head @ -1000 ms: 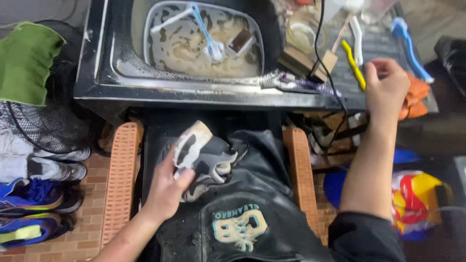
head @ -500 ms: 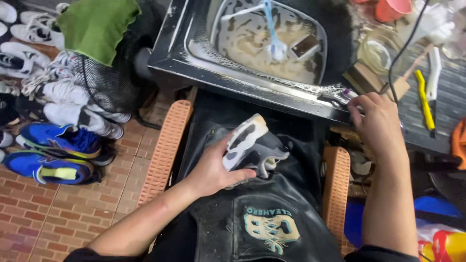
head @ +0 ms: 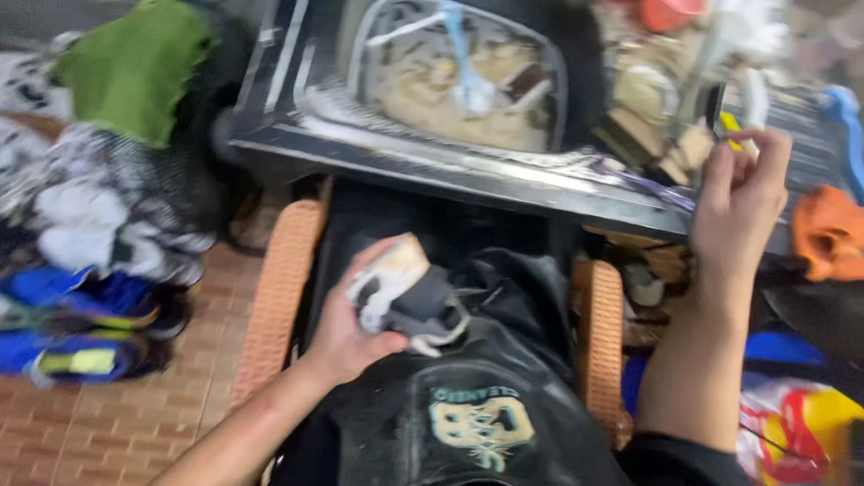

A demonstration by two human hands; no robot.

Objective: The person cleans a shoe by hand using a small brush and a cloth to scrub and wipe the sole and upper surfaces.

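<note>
My left hand [head: 346, 337] grips a grey and white shoe [head: 405, 292], sole turned up, on the black apron [head: 477, 414] over my lap. My right hand [head: 733, 211] is lifted at the right end of the black counter [head: 450, 171]. Its fingers are curled close to a white-handled brush [head: 754, 99] and a bit of yellow handle [head: 727, 121]. Blur hides whether they pinch anything. A purple brush [head: 630, 173] lies on the counter edge left of that hand.
A basin [head: 360, 54] of murky soapy water holds a blue brush [head: 463, 63]. A green cloth [head: 135, 67] and several shoes [head: 81, 306] lie at the left on the brick floor. An orange cloth [head: 823, 234] and a colourful bag [head: 792, 423] are at the right.
My right hand left the counter edge by the purple brush and rose to the right toward the brushes. The left hand keeps the shoe. The view swung and blurred.
</note>
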